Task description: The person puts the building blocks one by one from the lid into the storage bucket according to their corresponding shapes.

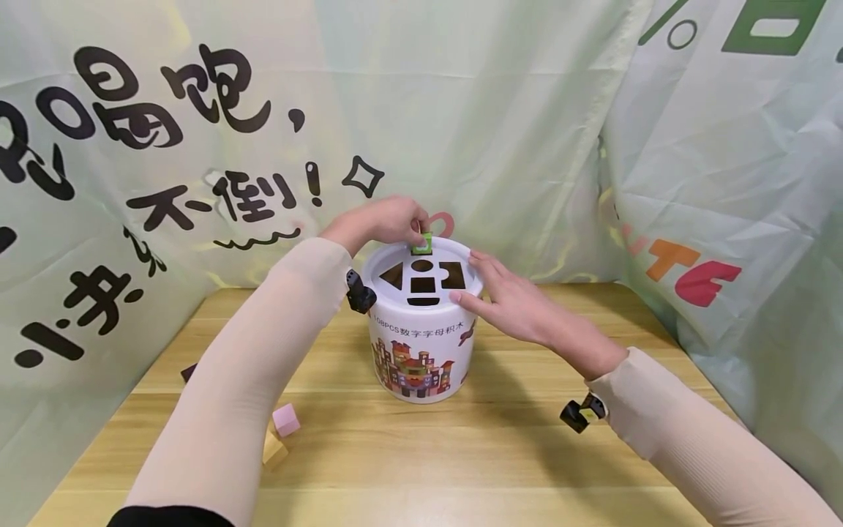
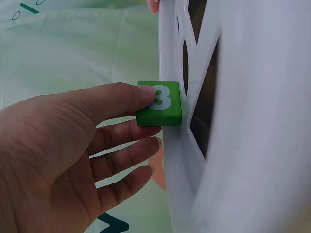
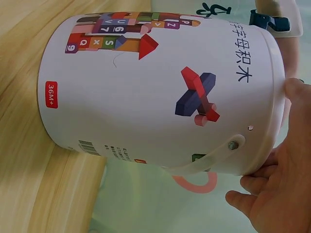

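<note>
Above the bucket's lid (image 1: 395, 258), the left hand (image 1: 388, 219) is pinching a green block (image 1: 422, 243). The right hand (image 1: 514, 300) is resting on the bucket (image 1: 421, 351) rim, fingers relaxed, almost straight.

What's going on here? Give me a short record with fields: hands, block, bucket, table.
Left hand: pinches a green block marked 3, at the far edge of the lid
Right hand: fingers straight, resting on the lid's rim
Bucket: white, upright on the table, lid with shaped cut-outs
Table: wooden; pink block and tan block near the left arm
</note>
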The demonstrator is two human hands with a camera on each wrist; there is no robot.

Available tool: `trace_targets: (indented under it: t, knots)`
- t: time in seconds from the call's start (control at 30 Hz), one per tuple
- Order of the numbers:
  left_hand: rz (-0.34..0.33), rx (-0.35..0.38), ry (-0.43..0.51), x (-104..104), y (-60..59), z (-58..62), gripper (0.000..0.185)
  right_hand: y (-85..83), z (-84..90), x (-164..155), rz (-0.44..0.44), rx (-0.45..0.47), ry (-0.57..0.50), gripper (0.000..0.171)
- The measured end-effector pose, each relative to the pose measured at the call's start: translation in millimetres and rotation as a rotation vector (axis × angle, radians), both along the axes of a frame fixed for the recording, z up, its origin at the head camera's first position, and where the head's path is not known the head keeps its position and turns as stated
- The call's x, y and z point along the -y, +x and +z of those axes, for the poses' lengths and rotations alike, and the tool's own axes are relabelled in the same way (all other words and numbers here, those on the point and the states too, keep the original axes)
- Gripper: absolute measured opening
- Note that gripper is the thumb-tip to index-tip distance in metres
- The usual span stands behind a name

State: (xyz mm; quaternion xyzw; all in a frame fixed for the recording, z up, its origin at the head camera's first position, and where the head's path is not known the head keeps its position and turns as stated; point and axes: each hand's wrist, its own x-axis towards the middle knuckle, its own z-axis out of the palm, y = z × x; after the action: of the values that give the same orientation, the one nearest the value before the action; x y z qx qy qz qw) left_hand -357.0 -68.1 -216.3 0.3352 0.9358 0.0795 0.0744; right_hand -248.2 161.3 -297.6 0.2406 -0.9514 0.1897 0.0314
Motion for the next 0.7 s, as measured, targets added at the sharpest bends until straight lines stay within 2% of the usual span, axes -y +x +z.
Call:
trace_targets:
  t: [0.27,0.53,0.7]
  knots:
    - [0.003,-0.012,0.009,0.4,0.2,-4.1,0.021,0.8,-0.4,0.0,-0.002,0.005,-0.004,0.092]
    - [0.008,0.014,0.006,0.3,1.8,-8.9,0.018,0.6,-0.3,-0.1,-0.005,0.006,-0.01,0.091]
    - [0.006,-0.002,0.006,0.3,1.6,-12.5,0.019,0.1,0.0,0.3,-0.004,0.011,-0.013,0.092]
